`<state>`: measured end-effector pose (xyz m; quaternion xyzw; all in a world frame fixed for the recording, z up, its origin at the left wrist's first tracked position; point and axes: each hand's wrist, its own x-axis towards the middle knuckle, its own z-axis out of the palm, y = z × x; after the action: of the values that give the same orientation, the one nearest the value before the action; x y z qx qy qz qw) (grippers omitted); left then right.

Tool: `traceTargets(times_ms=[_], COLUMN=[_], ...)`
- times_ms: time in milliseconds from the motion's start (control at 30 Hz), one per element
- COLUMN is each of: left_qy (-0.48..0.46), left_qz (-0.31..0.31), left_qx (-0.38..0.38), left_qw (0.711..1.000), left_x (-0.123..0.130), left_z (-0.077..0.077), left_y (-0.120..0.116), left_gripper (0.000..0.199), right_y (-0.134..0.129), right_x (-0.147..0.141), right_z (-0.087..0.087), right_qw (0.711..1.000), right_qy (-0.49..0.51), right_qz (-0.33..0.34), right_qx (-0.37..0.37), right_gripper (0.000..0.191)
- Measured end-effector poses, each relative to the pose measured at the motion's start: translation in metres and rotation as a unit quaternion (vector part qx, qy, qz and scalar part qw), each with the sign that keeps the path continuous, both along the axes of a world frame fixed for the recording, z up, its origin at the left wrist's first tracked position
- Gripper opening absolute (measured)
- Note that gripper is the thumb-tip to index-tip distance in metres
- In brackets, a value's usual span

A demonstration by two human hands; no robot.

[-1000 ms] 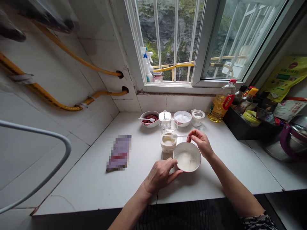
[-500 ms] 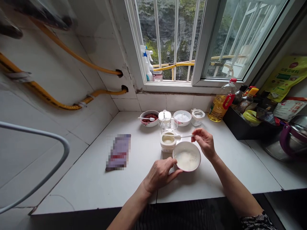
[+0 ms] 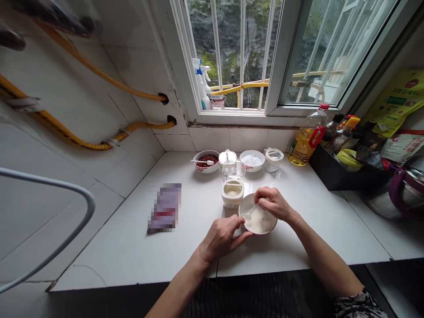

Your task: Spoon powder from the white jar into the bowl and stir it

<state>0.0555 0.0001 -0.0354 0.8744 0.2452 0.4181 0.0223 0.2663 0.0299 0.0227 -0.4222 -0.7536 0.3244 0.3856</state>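
Bowls (image 3: 246,203) number three: left hand (image 3: 221,237) holds one, right hand (image 3: 273,204) one spoon (image 3: 251,212).

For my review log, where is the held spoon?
Right of and below centre in the head view, the spoon is in the right hand at the bowl.

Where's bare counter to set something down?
Left: between the pixelated purple item and the open jar. Right: between the right forearm and the black caddy. Crowded: around the bowl, left hand and right hand; along the tiled wall left of the oil bottle.
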Motion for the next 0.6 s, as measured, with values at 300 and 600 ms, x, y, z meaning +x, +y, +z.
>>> traceTargets(times_ms=[300, 600], left_qy=[-0.002, 0.003], left_qz=[0.001, 0.0], left_qx=[0.007, 0.008], left_qw=[1.0, 1.0], left_x=[0.001, 0.0], left_z=[-0.002, -0.001], left_y=[0.001, 0.001], left_gripper=[0.022, 0.022], right_y=[0.016, 0.019], right_x=[0.012, 0.015], right_z=[0.001, 0.0], right_qw=[0.955, 0.959], right_qy=[0.22, 0.207], right_qz=[-0.065, -0.068], right_qx=[-0.185, -0.181], right_gripper=[0.01, 0.01])
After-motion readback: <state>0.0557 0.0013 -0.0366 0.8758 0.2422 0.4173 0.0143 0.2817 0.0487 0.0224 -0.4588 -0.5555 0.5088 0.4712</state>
